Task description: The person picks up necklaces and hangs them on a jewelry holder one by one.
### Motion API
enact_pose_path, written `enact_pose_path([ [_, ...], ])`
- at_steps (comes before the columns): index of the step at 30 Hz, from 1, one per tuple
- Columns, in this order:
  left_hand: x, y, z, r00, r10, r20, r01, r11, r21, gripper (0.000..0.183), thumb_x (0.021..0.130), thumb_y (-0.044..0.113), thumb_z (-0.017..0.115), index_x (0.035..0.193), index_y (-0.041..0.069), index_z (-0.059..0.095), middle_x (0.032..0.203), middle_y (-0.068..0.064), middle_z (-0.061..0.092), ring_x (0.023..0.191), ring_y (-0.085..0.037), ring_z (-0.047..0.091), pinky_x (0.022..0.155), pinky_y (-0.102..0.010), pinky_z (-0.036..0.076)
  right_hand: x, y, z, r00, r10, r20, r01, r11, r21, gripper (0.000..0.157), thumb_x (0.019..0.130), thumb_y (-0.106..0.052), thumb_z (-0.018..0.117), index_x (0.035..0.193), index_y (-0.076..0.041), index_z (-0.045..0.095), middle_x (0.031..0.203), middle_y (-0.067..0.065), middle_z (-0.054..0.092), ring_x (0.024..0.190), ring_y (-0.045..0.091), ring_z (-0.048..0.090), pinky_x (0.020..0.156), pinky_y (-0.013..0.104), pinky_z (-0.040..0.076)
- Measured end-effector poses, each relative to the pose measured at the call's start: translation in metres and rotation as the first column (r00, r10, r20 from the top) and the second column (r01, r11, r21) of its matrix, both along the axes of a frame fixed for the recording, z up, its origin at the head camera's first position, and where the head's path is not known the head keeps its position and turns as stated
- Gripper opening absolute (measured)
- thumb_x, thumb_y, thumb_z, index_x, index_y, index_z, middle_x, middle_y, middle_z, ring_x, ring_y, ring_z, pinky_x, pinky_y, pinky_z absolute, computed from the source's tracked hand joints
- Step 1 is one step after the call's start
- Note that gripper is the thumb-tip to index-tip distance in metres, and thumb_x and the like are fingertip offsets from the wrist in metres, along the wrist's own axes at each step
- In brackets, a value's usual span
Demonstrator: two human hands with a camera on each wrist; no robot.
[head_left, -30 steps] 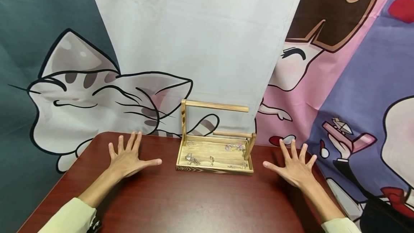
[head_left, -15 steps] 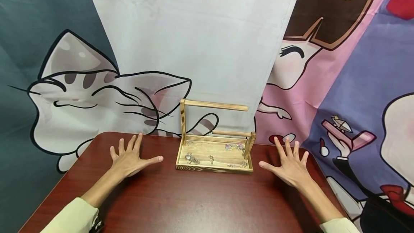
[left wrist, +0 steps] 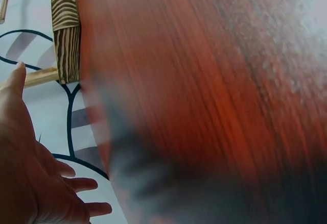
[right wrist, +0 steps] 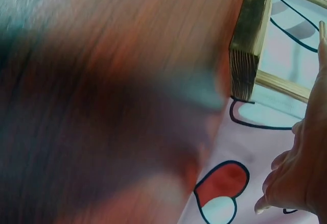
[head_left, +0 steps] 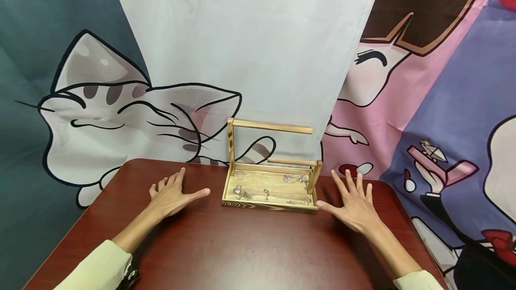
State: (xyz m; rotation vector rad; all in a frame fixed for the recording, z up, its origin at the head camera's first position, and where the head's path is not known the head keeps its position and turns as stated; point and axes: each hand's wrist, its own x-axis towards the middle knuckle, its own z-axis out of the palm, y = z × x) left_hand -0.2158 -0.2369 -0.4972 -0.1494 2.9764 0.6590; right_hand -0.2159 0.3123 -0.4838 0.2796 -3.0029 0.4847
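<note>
A wooden jewelry stand with a shallow tray and two horizontal bars is at the back of the table. Small pieces of jewelry lie in its tray: a silvery cluster at the left, a small gold-coloured piece in the middle, a colourful bunch at the back right. My left hand, fingers spread, is over the table left of the stand and holds nothing. To the right, my right hand is spread too, its thumb tip right at the tray's front right corner in the head view.
The dark red-brown table reaches back to a printed cloth backdrop with cartoon figures. Pale sleeves cover both forearms, and something dark is at the left cuff.
Both hands have moved inward toward the stand, the right one more clearly. The left fingers have bent a little. The stand stays in place while the head view shifts slightly.
</note>
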Motion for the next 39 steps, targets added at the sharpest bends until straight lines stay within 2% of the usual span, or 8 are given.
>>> enact_pose_path([
  [4,-0.003,0.006,-0.003,1.0,-0.006,-0.006,0.006,1.0,0.006,0.139,0.085,0.1,0.059,0.18,0.006,0.02,0.178,-0.033,0.035,0.158,-0.067,0.032,0.123,-0.086,0.024,0.002,-0.004,-0.005,1.0,0.013,-0.024,-0.013,1.0,-0.012,0.109,0.095,-0.078,0.072,0.181,-0.03,0.025,0.184,0.034,0.019,0.168,0.069,0.005,0.133,0.09,0.005],
  [8,-0.005,0.012,-0.006,1.0,-0.011,-0.021,0.011,1.0,0.009,0.138,0.086,0.1,0.059,0.179,0.005,0.022,0.172,-0.035,0.042,0.15,-0.065,0.041,0.109,-0.074,0.038,0.005,-0.009,-0.013,0.999,0.029,-0.036,-0.03,0.999,-0.035,0.108,0.095,-0.075,0.075,0.18,-0.027,0.029,0.184,0.034,0.021,0.168,0.069,0.01,0.133,0.089,0.01],
  [11,-0.007,0.016,-0.008,1.0,-0.015,-0.024,0.015,1.0,0.012,0.138,0.086,0.1,0.059,0.179,0.005,0.024,0.17,-0.035,0.043,0.147,-0.062,0.043,0.1,-0.067,0.04,0.005,-0.011,-0.017,0.998,0.04,-0.044,-0.042,0.998,-0.052,0.106,0.095,-0.073,0.075,0.179,-0.026,0.032,0.184,0.032,0.023,0.169,0.067,0.012,0.134,0.087,0.013],
  [18,-0.013,0.028,-0.006,1.0,-0.027,-0.015,0.028,0.997,0.071,0.132,0.088,0.098,0.059,0.178,0.006,0.029,0.173,-0.034,0.042,0.151,-0.06,0.041,0.108,-0.069,0.038,0.006,-0.018,-0.019,0.997,0.052,-0.052,-0.057,0.994,-0.095,0.096,0.101,-0.069,0.072,0.177,-0.023,0.036,0.181,0.031,0.031,0.167,0.065,0.021,0.135,0.082,0.023],
  [24,-0.015,0.038,-0.004,0.999,-0.047,0.001,0.046,0.993,0.107,0.127,0.091,0.096,0.057,0.177,0.006,0.033,0.172,-0.033,0.044,0.153,-0.06,0.043,0.108,-0.068,0.039,0.009,-0.026,-0.019,0.997,0.067,-0.047,-0.072,0.992,-0.104,0.091,0.104,-0.067,0.069,0.177,-0.021,0.038,0.179,0.029,0.038,0.166,0.061,0.031,0.133,0.079,0.033],
  [28,-0.016,0.042,0.0,0.998,-0.056,-0.002,0.055,0.99,0.132,0.124,0.093,0.094,0.057,0.175,0.004,0.035,0.163,-0.031,0.055,0.152,-0.059,0.047,0.115,-0.075,0.041,0.01,-0.03,-0.016,0.995,0.074,-0.071,-0.081,0.991,-0.103,0.088,0.105,-0.068,0.068,0.175,-0.023,0.041,0.175,0.026,0.045,0.163,0.056,0.041,0.126,0.081,0.041],
  [32,-0.016,0.045,0.003,0.997,-0.074,-0.004,0.073,0.987,0.14,0.122,0.095,0.092,0.058,0.174,0.002,0.036,0.158,-0.031,0.059,0.151,-0.059,0.05,0.121,-0.082,0.042,0.011,-0.037,-0.015,0.989,0.096,-0.109,-0.107,0.989,-0.103,0.082,0.106,-0.064,0.069,0.17,-0.018,0.05,0.166,0.022,0.058,0.153,0.05,0.055,0.123,0.077,0.046],
  [39,-0.015,0.054,0.001,0.995,-0.097,-0.012,0.098,0.981,0.167,0.121,0.095,0.09,0.061,0.172,0.0,0.038,0.163,-0.033,0.054,0.152,-0.059,0.051,0.122,-0.077,0.048,0.011,-0.051,-0.017,0.981,0.135,-0.136,-0.151,0.983,-0.109,0.073,0.105,-0.061,0.072,0.158,-0.012,0.063,0.151,0.016,0.07,0.142,0.042,0.065,0.119,0.068,0.052],
])
